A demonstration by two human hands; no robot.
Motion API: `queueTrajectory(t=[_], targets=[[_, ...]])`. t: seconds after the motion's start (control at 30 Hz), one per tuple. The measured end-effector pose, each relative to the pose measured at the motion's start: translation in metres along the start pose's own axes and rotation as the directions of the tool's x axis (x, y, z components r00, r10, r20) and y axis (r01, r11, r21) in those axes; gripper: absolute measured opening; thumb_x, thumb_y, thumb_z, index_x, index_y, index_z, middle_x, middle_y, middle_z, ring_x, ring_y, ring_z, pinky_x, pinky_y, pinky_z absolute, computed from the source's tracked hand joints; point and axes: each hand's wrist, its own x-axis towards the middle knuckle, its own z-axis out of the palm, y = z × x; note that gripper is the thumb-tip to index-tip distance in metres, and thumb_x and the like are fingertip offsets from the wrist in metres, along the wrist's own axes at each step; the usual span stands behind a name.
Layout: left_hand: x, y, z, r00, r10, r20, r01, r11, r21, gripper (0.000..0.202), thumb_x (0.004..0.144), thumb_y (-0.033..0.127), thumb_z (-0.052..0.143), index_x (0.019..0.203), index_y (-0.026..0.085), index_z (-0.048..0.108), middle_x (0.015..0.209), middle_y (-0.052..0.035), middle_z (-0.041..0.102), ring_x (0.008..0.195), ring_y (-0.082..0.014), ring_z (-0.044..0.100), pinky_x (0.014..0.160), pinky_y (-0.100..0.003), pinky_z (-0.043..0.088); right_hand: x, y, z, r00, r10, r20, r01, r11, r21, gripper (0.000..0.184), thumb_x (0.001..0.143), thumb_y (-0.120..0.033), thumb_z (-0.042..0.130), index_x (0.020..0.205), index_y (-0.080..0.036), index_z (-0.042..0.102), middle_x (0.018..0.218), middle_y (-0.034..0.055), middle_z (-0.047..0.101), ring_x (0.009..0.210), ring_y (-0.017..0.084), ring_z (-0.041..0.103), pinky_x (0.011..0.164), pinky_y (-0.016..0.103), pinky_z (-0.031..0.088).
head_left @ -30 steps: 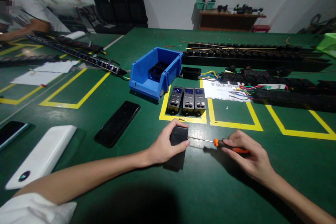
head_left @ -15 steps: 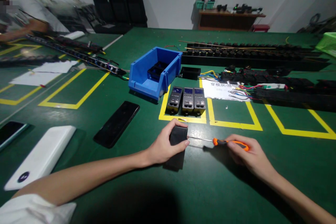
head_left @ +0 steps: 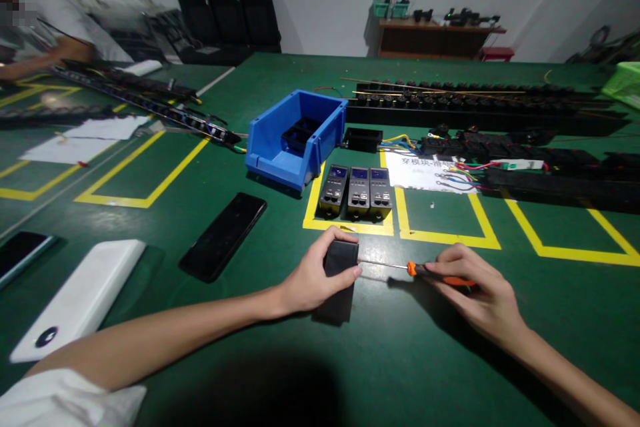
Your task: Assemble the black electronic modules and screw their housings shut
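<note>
My left hand (head_left: 313, 277) grips a small black module (head_left: 340, 259) and holds it upright on the green table. My right hand (head_left: 475, 297) is closed round the orange handle of a screwdriver (head_left: 417, 270). The thin shaft lies level and its tip meets the module's right side. Just behind, three grey modules with blue screens (head_left: 357, 192) stand side by side in a yellow-taped box.
A blue bin (head_left: 295, 137) with black parts stands behind the grey modules. A black phone (head_left: 223, 235), a white power bank (head_left: 80, 297) and another phone (head_left: 20, 253) lie to the left. Long black socket strips (head_left: 480, 107) and wires fill the back right. Another person works at far left.
My right hand's fingers have shifted on the screwdriver handle, rolling it a little. The left hand and the module have stayed put.
</note>
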Motion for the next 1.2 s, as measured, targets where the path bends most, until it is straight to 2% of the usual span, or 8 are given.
queueTrajectory(t=[0.17, 0.3, 0.43, 0.6, 0.73, 0.87, 1.0, 1.2], targets=[[0.0000, 0.0005, 0.0004, 1.000, -0.010, 0.003, 0.010, 1.000, -0.024, 0.039, 0.081, 0.035, 0.066, 0.112, 0.019, 0.048, 0.102, -0.0061, 0.059, 0.090, -0.0190, 0.060, 0.079, -0.031, 0.049, 0.0007, -0.0029, 0.0034, 0.901, 0.427, 0.079, -0.430, 0.851, 0.301, 0.027, 0.081, -0.038, 0.068, 0.102, -0.021, 0.064, 0.087, 0.0047, 0.066, 0.069, 0.017, 0.063, 0.061, 0.029, 0.051], [-0.0003, 0.0006, 0.0005, 1.000, -0.011, 0.004, 0.011, 1.000, -0.020, 0.039, 0.081, 0.035, 0.066, 0.112, 0.019, 0.048, 0.101, -0.0059, 0.059, 0.089, -0.0188, 0.060, 0.079, -0.031, 0.049, 0.0000, -0.0026, 0.0062, 0.811, 0.533, 0.240, -0.581, 0.690, 0.433, 0.031, 0.090, -0.047, 0.053, 0.097, -0.018, 0.060, 0.059, -0.0023, 0.054, 0.047, 0.011, 0.049, 0.042, 0.022, 0.037], [-0.0004, 0.0004, 0.0005, 1.000, 0.005, -0.010, -0.005, 1.000, 0.007, 0.039, 0.081, 0.034, 0.067, 0.112, 0.019, 0.049, 0.102, -0.0056, 0.058, 0.089, -0.0182, 0.058, 0.079, -0.030, 0.048, 0.0010, -0.0045, 0.0030, 0.852, 0.493, 0.177, -0.523, 0.818, 0.238, 0.026, 0.087, -0.043, 0.060, 0.083, -0.017, 0.063, 0.057, -0.0026, 0.052, 0.049, 0.011, 0.049, 0.045, 0.022, 0.035], [-0.0002, 0.0000, 0.0006, 1.000, 0.006, -0.010, -0.006, 1.000, 0.004, 0.038, 0.082, 0.035, 0.065, 0.112, 0.019, 0.049, 0.101, -0.0050, 0.057, 0.087, -0.0172, 0.058, 0.076, -0.028, 0.047, 0.0013, -0.0036, 0.0015, 0.987, 0.161, -0.005, -0.160, 0.982, 0.096, 0.006, 0.083, -0.024, 0.067, 0.086, -0.020, 0.065, 0.084, 0.0042, 0.063, 0.077, 0.018, 0.061, 0.067, 0.030, 0.047], [0.0003, 0.0002, 0.0003, 1.000, 0.013, -0.018, -0.013, 1.000, 0.011, 0.037, 0.082, 0.035, 0.065, 0.112, 0.019, 0.050, 0.103, -0.0053, 0.057, 0.089, -0.0181, 0.058, 0.079, -0.029, 0.047, 0.0002, -0.0008, 0.0033, 0.999, -0.008, -0.044, 0.012, 0.996, 0.094, 0.007, 0.083, -0.015, 0.065, 0.081, -0.021, 0.064, 0.081, 0.0033, 0.059, 0.073, 0.017, 0.059, 0.064, 0.030, 0.046], [0.0008, 0.0000, 0.0002, 1.000, 0.012, -0.017, -0.012, 1.000, 0.008, 0.037, 0.082, 0.036, 0.065, 0.112, 0.019, 0.050, 0.103, -0.0055, 0.057, 0.090, -0.0185, 0.058, 0.079, -0.029, 0.047, 0.0000, -0.0014, 0.0027, 0.980, 0.199, -0.016, -0.192, 0.962, 0.196, 0.008, 0.080, -0.022, 0.071, 0.084, -0.022, 0.064, 0.087, 0.0035, 0.060, 0.079, 0.018, 0.061, 0.068, 0.030, 0.049], [0.0004, -0.0003, 0.0007, 1.000, 0.003, -0.020, -0.004, 1.000, -0.009, 0.038, 0.082, 0.035, 0.065, 0.112, 0.020, 0.050, 0.102, -0.0058, 0.058, 0.090, -0.0190, 0.059, 0.079, -0.030, 0.048, -0.0002, -0.0010, 0.0058, 0.875, 0.470, 0.115, -0.470, 0.771, 0.430, 0.025, 0.086, -0.039, 0.063, 0.104, -0.022, 0.061, 0.090, 0.0038, 0.062, 0.069, 0.015, 0.059, 0.060, 0.027, 0.049], [-0.0004, -0.0003, 0.0008, 1.000, 0.000, -0.017, 0.000, 1.000, -0.015, 0.038, 0.081, 0.034, 0.066, 0.112, 0.019, 0.050, 0.103, -0.0065, 0.059, 0.090, -0.0192, 0.059, 0.079, -0.031, 0.048, -0.0018, -0.0020, 0.0095, 0.817, 0.522, 0.244, -0.576, 0.718, 0.392, 0.027, 0.089, -0.043, 0.057, 0.091, -0.017, 0.062, 0.061, -0.0020, 0.054, 0.050, 0.010, 0.047, 0.045, 0.021, 0.038]])
